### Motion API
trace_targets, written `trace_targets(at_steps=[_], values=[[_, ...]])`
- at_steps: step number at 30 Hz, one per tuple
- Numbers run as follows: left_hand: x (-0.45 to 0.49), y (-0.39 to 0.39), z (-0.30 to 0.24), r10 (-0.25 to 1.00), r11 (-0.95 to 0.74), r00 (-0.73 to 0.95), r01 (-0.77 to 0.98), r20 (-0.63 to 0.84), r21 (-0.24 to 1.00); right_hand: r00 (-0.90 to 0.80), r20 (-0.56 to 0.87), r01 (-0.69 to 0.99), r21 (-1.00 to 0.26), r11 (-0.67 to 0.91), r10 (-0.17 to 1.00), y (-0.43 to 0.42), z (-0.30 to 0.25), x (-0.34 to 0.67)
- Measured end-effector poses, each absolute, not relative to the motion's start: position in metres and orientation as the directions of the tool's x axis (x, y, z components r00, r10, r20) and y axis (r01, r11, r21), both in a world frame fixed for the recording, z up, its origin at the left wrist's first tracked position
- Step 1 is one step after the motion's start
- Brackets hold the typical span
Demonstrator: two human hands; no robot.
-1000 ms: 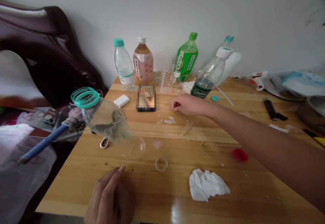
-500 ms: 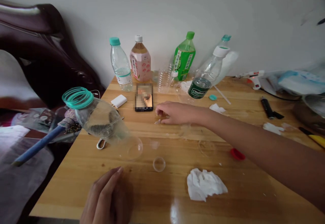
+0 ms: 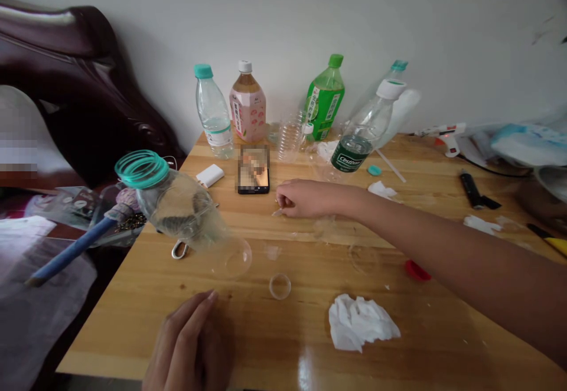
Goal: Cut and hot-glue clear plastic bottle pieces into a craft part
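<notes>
My right hand point(image 3: 301, 198) reaches across the table in front of the phone point(image 3: 253, 169), its fingers curled together. At its fingertips is a small clear plastic scrap point(image 3: 277, 212), partly hidden by the thumb. My left hand point(image 3: 186, 341) rests at the table's front edge, fingers loosely extended, with nothing visible in it; its thumb is hidden. Beyond the left hand, a cut clear bottle with a turquoise-ringed mouth point(image 3: 170, 196) stands tilted. Between the hands lie a clear plastic ring point(image 3: 280, 286) and a clear round plastic piece point(image 3: 238, 257).
Along the wall stand a turquoise-capped bottle point(image 3: 213, 113), a pink-labelled bottle point(image 3: 248, 107), a green bottle point(image 3: 325, 101) and a white-capped bottle point(image 3: 365, 134). Crumpled tissue point(image 3: 361, 323) lies in front, a red cap point(image 3: 417, 270) under my forearm, a glue gun point(image 3: 449, 137) at right.
My right hand's fingers have drawn closer together at the small plastic scrap. My left hand stays in place. The whole view has shifted slightly.
</notes>
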State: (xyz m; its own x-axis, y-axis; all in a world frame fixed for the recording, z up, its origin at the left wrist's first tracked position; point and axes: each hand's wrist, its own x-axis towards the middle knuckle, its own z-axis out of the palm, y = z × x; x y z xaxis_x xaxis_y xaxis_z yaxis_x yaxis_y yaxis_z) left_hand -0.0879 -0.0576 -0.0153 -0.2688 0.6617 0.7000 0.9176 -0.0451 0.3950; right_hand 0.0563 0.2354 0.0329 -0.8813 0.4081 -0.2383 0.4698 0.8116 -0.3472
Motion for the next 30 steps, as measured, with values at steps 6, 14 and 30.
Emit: trace_targets(at_steps=[6, 14, 30], values=[[-0.088, -0.058, -0.016, 0.651, -0.036, -0.274, 0.920, 0.707, 0.390, -0.880, -0.272, 0.465, -0.333, 0.820, 0.389, 0.236, 0.034, 0.055], [-0.086, -0.057, -0.015, 0.660, -0.018, -0.295, 0.914, 0.691, 0.406, -0.919, -0.058, 0.393, -0.180, 0.902, 0.389, 0.238, 0.047, 0.058], [-0.086, -0.058, -0.017, 0.655, -0.029, -0.310, 0.901, 0.690, 0.433, -0.871, -0.010, 0.483, -0.196, 0.853, 0.491, 0.221, 0.083, 0.092]])
